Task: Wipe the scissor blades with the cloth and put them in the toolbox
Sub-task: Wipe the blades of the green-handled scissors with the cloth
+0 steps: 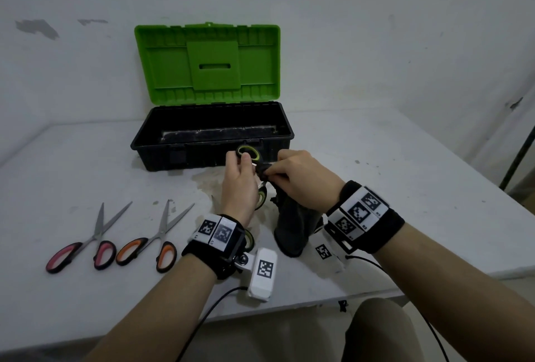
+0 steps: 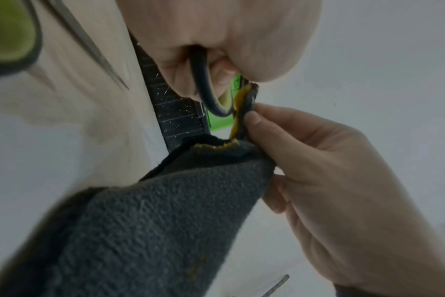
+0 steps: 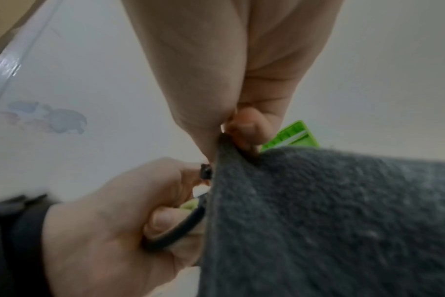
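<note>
Green-handled scissors (image 1: 248, 155) are held up in front of the open toolbox (image 1: 144, 141). My left hand (image 1: 239, 172) grips their handle loop (image 2: 203, 94) with fingers curled through it. A dark grey cloth (image 1: 292, 225) is folded over the blade, which it hides. My right hand (image 1: 298, 180) pinches the cloth (image 2: 165, 221) around the blade between thumb and fingers. In the right wrist view the cloth (image 3: 330, 221) fills the lower right, with the left hand (image 3: 102, 231) on the loop beside it.
The toolbox's green lid (image 1: 207, 63) stands upright against the wall. Pink-handled scissors (image 1: 82, 241) and orange-handled scissors (image 1: 152, 241) lie open on the table at the left. Another green-handled pair (image 1: 262, 199) lies under my left hand. A dark stand leg (image 1: 518, 156) is at the right edge.
</note>
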Motion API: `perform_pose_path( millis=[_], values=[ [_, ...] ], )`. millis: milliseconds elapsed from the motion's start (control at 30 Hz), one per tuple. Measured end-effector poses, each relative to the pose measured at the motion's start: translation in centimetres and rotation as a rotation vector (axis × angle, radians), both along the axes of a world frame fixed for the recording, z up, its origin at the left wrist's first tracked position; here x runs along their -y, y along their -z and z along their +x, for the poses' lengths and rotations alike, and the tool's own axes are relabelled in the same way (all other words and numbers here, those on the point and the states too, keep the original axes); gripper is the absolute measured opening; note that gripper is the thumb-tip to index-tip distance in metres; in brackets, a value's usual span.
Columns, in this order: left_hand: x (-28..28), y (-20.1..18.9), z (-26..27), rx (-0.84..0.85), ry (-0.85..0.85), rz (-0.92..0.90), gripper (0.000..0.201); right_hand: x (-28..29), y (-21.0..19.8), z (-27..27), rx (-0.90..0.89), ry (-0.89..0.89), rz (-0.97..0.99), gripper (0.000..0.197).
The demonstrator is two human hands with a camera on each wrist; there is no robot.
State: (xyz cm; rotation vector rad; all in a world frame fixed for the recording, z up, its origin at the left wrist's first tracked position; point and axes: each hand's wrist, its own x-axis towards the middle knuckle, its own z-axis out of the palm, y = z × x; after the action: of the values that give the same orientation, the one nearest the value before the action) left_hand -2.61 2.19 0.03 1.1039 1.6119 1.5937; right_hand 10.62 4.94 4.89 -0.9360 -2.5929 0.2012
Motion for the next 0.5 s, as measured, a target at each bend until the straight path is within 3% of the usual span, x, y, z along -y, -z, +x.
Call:
perform_pose_path(
  millis=[100,267,400,500],
  values=[
    [0.3,0.2,0.0,-0.021,0.000,-0.010,0.026,-0.5,-0.5,1.1,-0.029,0.047,-0.002,0.017],
    [0.2,-0.4,0.4,0.018,0.012,-0.010,0.026,-0.2,-0.2,0.7,-0.285,0.202,0.073,0.015],
    [0.1,-0.5,0.5,-0.012,0.025,0.020,0.024,0.1,1.0,0.1,-0.152,0.065,0.016,0.016],
    [0.1,-0.2,0.1,-0.009,-0.021,0.034,0.026,-0.5,1.3,0.5,-0.237,0.195,0.016,0.015]
  ],
)
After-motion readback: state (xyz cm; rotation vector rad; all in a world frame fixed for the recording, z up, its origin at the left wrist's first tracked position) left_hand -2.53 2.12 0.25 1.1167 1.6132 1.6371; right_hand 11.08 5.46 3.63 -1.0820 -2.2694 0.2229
